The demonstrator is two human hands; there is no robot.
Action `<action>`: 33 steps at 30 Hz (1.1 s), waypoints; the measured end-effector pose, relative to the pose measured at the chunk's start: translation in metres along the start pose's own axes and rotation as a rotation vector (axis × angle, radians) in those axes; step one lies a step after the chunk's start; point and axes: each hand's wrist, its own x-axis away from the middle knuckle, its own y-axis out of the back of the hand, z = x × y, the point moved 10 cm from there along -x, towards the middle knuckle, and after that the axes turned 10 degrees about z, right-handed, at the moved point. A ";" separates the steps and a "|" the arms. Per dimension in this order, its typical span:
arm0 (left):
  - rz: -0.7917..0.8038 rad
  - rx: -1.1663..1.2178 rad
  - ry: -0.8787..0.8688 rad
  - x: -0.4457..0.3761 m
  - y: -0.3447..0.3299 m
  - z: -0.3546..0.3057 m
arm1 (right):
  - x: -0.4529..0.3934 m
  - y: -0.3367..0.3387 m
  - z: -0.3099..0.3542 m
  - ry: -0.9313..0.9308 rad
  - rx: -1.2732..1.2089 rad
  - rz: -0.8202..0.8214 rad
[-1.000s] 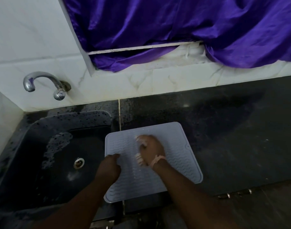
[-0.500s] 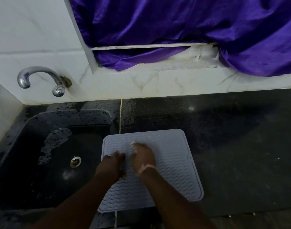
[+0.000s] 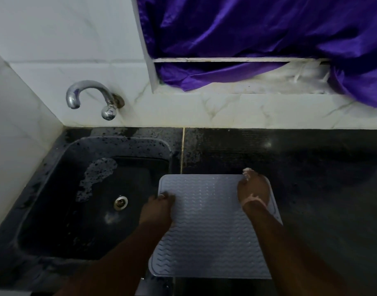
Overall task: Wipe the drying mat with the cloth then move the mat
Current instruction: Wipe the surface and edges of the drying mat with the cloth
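1. Two bare forearms come up from the bottom of the head view and end on a pale grey silicone drying mat (image 3: 206, 227) with a raised wavy pattern.
2. The mat lies flat on the black worktop (image 3: 324, 189), its left edge overhanging the right rim of the sink (image 3: 55, 189) and its near edge close to the front of the worktop.
3. The left hand (image 3: 157, 210) rests on the mat's left edge near the far-left corner; its fingers (image 3: 165, 196) are curled down onto the mat, and a ring shows on one of them. I cannot tell whether they pinch the edge or only press on it.
4. The right hand (image 3: 254, 189) lies on the mat's far-right corner, with a pale band at the wrist. Its fingers are bent over a bit of whitish cloth (image 3: 247, 171) that shows just past the fingertips at the mat's far edge; most of the cloth is hidden under the hand.
5. The sink is a dark, speckled basin, wet-looking, with a lighter patch on its far-left slope and a metal drain (image 3: 120, 202) near the middle, just left of the left hand.
6. A thin pale seam runs in the worktop from the mat's far edge to the wall.
7. Beyond the sink, a chrome tap (image 3: 87, 95) juts from the white marbled wall tiles (image 3: 55, 39), its spout curving left.
8. Farthest, at the upper right, a shiny purple curtain (image 3: 268, 28) hangs over a recessed window ledge.
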 end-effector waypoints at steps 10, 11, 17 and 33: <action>-0.202 0.568 0.229 0.025 -0.031 0.060 | 0.089 -0.169 0.215 0.278 0.047 0.449; -0.189 0.570 0.265 0.018 -0.024 0.063 | 0.099 -0.184 0.226 0.271 0.083 0.559; -0.227 0.611 0.374 -0.031 0.017 0.068 | 0.116 -0.200 0.229 0.212 -0.078 0.635; 0.177 1.739 0.048 -0.014 -0.009 0.063 | 0.071 -0.145 0.161 0.074 -0.265 0.151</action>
